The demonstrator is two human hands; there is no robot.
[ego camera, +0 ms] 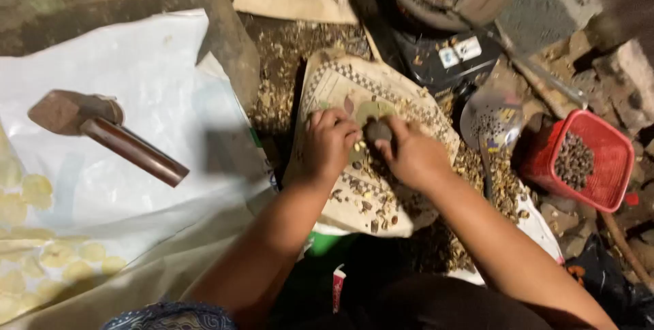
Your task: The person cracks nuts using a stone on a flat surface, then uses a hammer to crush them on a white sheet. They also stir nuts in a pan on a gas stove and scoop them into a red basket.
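dark round lump (377, 130) pinched btwn left hand (330, 145) & right hand (413, 155), maybe stone; over patterned cloth (340, 85).

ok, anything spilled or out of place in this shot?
Yes. Shell fragments and husk bits are scattered over the patterned cloth and spill off it onto the ground towards the red basket. Both hands, left hand and right hand, meet at a dark round stone. Nothing looks broken.
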